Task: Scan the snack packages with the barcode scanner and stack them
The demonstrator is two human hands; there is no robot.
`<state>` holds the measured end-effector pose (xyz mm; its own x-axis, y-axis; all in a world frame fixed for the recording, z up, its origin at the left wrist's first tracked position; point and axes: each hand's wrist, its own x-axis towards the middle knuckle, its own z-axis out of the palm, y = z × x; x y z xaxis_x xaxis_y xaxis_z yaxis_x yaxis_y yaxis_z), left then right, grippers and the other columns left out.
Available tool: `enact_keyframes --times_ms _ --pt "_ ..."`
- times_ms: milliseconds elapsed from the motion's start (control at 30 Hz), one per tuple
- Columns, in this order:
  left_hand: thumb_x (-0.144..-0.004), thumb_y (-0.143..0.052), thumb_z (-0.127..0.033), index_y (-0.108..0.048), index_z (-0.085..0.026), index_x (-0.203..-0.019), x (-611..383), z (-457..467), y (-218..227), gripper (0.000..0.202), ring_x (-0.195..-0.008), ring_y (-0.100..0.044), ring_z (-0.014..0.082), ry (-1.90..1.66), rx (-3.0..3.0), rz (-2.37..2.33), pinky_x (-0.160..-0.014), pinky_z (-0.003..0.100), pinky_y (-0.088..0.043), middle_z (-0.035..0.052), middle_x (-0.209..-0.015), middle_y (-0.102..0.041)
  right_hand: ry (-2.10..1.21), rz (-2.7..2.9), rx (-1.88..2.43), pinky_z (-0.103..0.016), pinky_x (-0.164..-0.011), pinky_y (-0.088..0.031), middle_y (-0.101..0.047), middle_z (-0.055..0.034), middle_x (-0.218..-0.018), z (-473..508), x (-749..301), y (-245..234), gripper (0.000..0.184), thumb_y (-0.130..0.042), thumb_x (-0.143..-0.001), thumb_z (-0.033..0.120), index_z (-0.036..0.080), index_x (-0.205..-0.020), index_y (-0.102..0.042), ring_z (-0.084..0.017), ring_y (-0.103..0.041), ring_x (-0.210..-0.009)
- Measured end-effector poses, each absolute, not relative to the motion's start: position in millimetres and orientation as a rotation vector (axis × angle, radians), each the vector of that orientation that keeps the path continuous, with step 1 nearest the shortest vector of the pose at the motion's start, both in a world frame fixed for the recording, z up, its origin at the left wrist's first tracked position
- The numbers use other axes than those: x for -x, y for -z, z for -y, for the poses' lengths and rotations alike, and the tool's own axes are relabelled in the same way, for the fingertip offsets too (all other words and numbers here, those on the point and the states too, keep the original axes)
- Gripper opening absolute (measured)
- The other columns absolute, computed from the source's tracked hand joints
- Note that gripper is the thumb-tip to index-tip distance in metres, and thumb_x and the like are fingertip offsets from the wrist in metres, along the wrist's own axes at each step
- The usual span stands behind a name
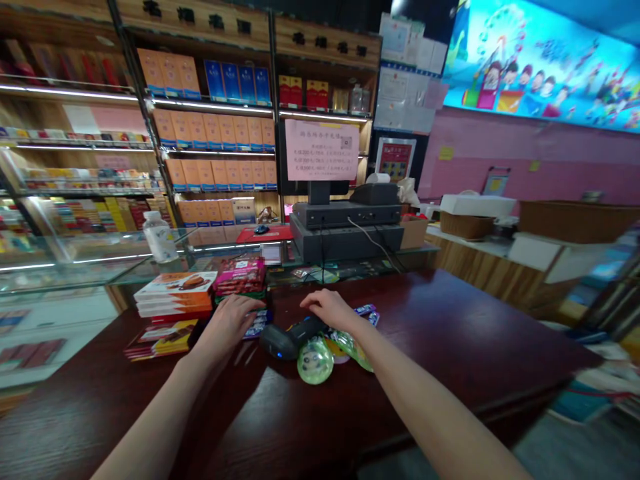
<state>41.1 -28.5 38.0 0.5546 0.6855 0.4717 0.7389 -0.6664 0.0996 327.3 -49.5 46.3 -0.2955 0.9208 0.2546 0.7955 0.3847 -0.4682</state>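
My left hand (231, 327) is open, fingers stretched forward beside small blue-and-white packets (259, 324). Just past its fingertips is a pile of red and pink snack packets (241, 275). Stacked white-and-orange boxes (175, 293) stand to its left, with flat yellow-and-red packs (165, 337) in front of them. My right hand (327, 308) is open too, its fingers loosely curved above a black barcode scanner (280, 341); the hand hides part of the handle. Next to the scanner sits a round green package (315, 361), and a longer green package (350, 343) lies partly under my right forearm.
Behind the dark wooden table (440, 327) runs a glass counter (130, 263) with a bottle (160, 237) on it. A cash register (345, 230) with a monitor stands at the back. Shelves of boxes (215, 130) line the wall; baskets (465, 225) sit at right.
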Motion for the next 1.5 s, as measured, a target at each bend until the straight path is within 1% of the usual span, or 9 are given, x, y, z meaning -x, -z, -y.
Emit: enact_keyframes --times_ms 233,533,633,767,967,1133,1267,1400,1500 --pt "-0.093 -0.046 -0.025 -0.069 -0.024 -0.109 -88 23 -56 0.027 -0.107 -0.063 0.0236 0.726 2.673 1.111 -0.103 0.043 -0.042 0.0047 -0.110 -0.074 -0.324 2.061 1.561 -0.030 -0.097 -0.045 -0.077 0.0019 -0.110 63 -367 -48 0.030 -0.055 -0.089 0.012 0.028 -0.104 -0.077 -0.018 -0.067 -0.109" --pt "-0.090 -0.053 -0.022 -0.071 -0.029 -0.105 -173 28 -67 0.024 -0.110 -0.061 0.0229 0.668 2.766 0.992 -0.109 0.046 -0.034 0.0022 -0.111 -0.074 -0.301 1.954 1.645 -0.032 -0.099 -0.047 -0.077 0.0009 -0.111 67 -427 -26 0.030 -0.055 -0.089 0.012 0.026 -0.104 -0.077 -0.018 -0.068 -0.108" --pt "-0.090 -0.054 -0.021 -0.071 -0.028 -0.104 -200 30 -67 0.023 -0.108 -0.061 0.0227 0.618 2.794 0.946 -0.112 0.047 -0.031 0.0023 -0.108 -0.074 -0.301 1.905 1.690 -0.032 -0.099 -0.048 -0.077 0.0004 -0.109 67 -444 -19 0.030 -0.054 -0.089 0.012 0.026 -0.104 -0.077 -0.018 -0.068 -0.108" --pt "-0.088 -0.059 -0.024 -0.070 -0.028 -0.108 -234 29 -60 0.022 -0.114 -0.058 0.0254 0.526 2.820 0.934 -0.114 0.052 -0.027 0.0033 -0.112 -0.073 -0.295 1.870 1.740 -0.031 -0.099 -0.047 -0.077 -0.0004 -0.109 68 -462 -12 0.030 -0.054 -0.089 0.011 0.025 -0.103 -0.077 -0.019 -0.068 -0.108" --pt "-0.086 -0.064 -0.028 -0.069 -0.026 -0.107 -269 24 -41 0.022 -0.114 -0.058 0.0273 0.470 2.808 0.948 -0.116 0.057 -0.023 0.0058 -0.110 -0.072 -0.288 1.851 1.782 -0.031 -0.098 -0.047 -0.077 -0.0004 -0.110 67 -478 -4 0.030 -0.054 -0.089 0.013 0.026 -0.105 -0.077 -0.019 -0.068 -0.107" --pt "-0.085 -0.065 -0.033 -0.070 -0.023 -0.101 -289 24 -28 0.019 -0.110 -0.059 0.0284 0.396 2.783 0.981 -0.116 0.058 -0.022 0.0078 -0.104 -0.073 -0.299 1.854 1.783 -0.031 -0.100 -0.045 -0.077 -0.0007 -0.111 64 -489 1 0.034 -0.054 -0.088 0.010 0.027 -0.108 -0.076 -0.019 -0.067 -0.109" --pt "-0.084 -0.067 -0.037 -0.072 -0.021 -0.099 -301 23 -18 0.023 -0.109 -0.060 0.0302 0.358 2.756 1.033 -0.117 0.059 -0.021 0.0108 -0.103 -0.073 -0.294 1.848 1.777 -0.032 -0.101 -0.045 -0.076 -0.0010 -0.111 61 -494 6 0.033 -0.055 -0.087 0.009 0.025 -0.106 -0.076 -0.019 -0.067 -0.109" --pt "-0.082 -0.069 -0.034 -0.074 -0.019 -0.094 -307 20 -10 0.020 -0.108 -0.060 0.0320 0.335 2.736 1.091 -0.116 0.059 -0.022 0.0129 -0.099 -0.073 -0.286 1.844 1.773 -0.032 -0.101 -0.046 -0.076 -0.0016 -0.112 59 -499 10 0.031 -0.058 -0.085 0.009 0.024 -0.105 -0.076 -0.019 -0.066 -0.108" --pt "-0.083 -0.067 -0.030 -0.074 -0.019 -0.094 -308 19 -7 0.017 -0.108 -0.060 0.0316 0.332 2.733 1.121 -0.115 0.058 -0.023 0.0127 -0.101 -0.073 -0.287 1.843 1.774 -0.033 -0.101 -0.045 -0.076 -0.0019 -0.112 58 -503 13 0.031 -0.059 -0.084 0.007 0.023 -0.104 -0.076 -0.020 -0.066 -0.108"
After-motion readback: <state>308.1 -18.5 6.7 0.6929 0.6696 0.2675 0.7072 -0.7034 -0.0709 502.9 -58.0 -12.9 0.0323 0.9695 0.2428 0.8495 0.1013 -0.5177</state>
